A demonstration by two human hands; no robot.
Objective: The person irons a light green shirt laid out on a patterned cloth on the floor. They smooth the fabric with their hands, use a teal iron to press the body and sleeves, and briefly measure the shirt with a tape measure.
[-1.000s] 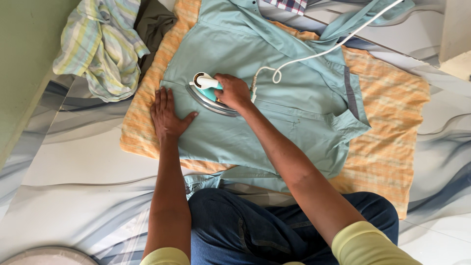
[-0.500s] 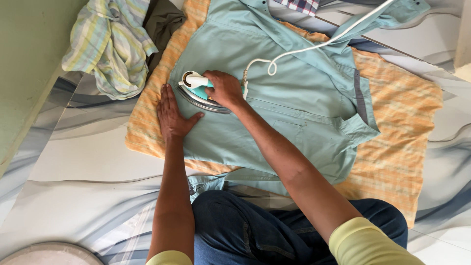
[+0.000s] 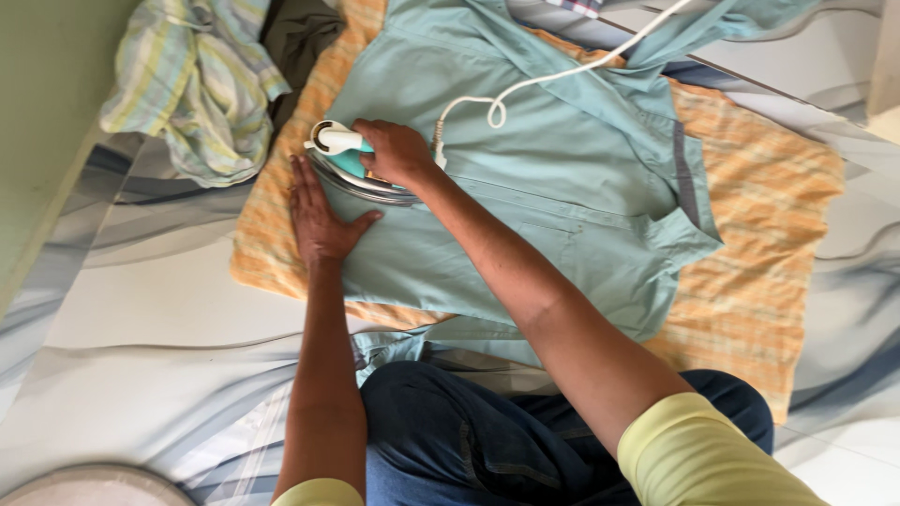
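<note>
The left hand (image 3: 317,217) lies flat and open at seven o'clock of the iron (image 3: 356,169), pinning the teal shirt (image 3: 525,178) taut. The right hand (image 3: 394,150) is closed round the iron's handle, pressing its soleplate on the shirt's left edge. Beneath lies an orange checked cloth (image 3: 759,215), padding the floor. At eleven o'clock, crumpled clothes (image 3: 197,84) wait.
</note>
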